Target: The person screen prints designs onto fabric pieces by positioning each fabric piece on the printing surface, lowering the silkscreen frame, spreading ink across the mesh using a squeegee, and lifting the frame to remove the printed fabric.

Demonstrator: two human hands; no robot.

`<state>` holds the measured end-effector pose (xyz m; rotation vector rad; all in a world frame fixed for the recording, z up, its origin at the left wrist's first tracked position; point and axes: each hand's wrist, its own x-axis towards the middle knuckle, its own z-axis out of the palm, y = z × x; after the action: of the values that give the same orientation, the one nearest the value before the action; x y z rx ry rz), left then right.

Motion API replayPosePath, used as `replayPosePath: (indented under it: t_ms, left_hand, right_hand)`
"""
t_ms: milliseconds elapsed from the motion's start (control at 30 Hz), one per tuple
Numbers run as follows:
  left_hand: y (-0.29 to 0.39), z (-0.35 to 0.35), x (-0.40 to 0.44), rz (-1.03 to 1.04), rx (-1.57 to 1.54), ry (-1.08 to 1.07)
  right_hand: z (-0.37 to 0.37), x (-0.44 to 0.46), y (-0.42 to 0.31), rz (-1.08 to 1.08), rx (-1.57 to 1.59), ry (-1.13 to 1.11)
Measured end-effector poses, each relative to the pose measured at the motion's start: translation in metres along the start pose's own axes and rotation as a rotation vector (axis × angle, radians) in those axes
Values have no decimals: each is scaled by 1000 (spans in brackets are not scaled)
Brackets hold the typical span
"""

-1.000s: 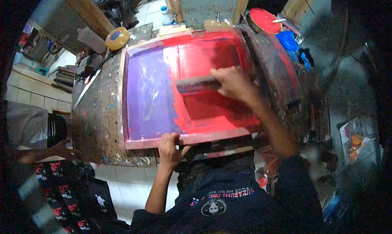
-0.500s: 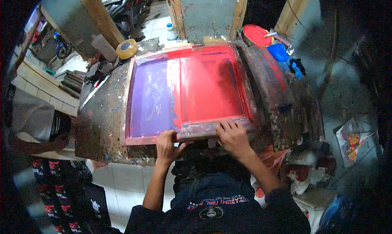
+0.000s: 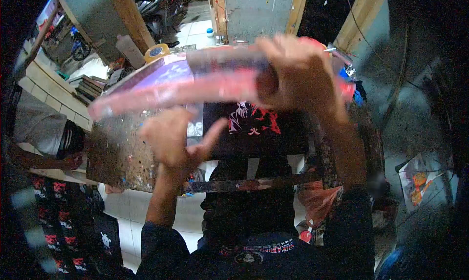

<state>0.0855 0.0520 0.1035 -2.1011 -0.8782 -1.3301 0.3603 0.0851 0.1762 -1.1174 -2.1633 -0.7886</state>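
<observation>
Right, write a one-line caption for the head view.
Right hand holding a tilted screen frame above black fabric printed in red, left hand open.

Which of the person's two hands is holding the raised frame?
The right hand, the higher one, at the frame's near edge; the left hand is lower, its thumb spread.

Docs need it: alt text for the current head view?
Right hand holds up the near edge of a blurred printing frame, a dark bar against it, over a paint-spattered table. Beneath lies black fabric with a red-and-white print. Left hand is open, empty.
</observation>
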Motion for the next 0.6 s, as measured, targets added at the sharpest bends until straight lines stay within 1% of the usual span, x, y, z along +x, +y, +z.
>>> replayPosePath:
  t_ms: [67, 100, 133, 167, 233, 267, 333, 367, 467, 500, 567, 600]
  left_hand:
    - [6, 40, -40, -26, -340, -406]
    - [12, 61, -56, -75, -474, -628]
    - [10, 81, -83, -39, -458, -651]
    - [9, 99, -106, -3, -442, -668]
    - [-4, 119, -136, 12, -521, -771]
    - [-8, 123, -141, 16, -561, -825]
    - [-13, 129, -147, 117, -595, -889]
    - [-14, 129, -150, 166, -609, -924]
    - [-14, 131, -154, 446, -421, -866]
    - [-15, 130, -154, 466, -372, -930]
    - [-22, 125, -147, 500, -264, -1047]
    - [-36, 120, -142, 485, -283, -913]
  right_hand:
    - [-10, 37, 26, 7, -18, -73]
    - [-15, 52, 33, 60, -61, -144]
    - [-19, 64, 37, 115, -102, -219]
    - [-29, 78, 42, 114, -67, -277]
    - [-40, 99, 54, 113, 6, -404]
    - [-34, 101, 62, 90, -13, -342]
    - [-21, 104, 73, 44, -44, -217]
    - [-20, 108, 77, 36, -42, -203]
    - [-17, 115, 87, 14, -84, -181]
    - [-17, 118, 88, 61, -110, -227]
    - [-24, 122, 87, 68, -69, -237]
    - [-28, 124, 88, 68, -50, -239]
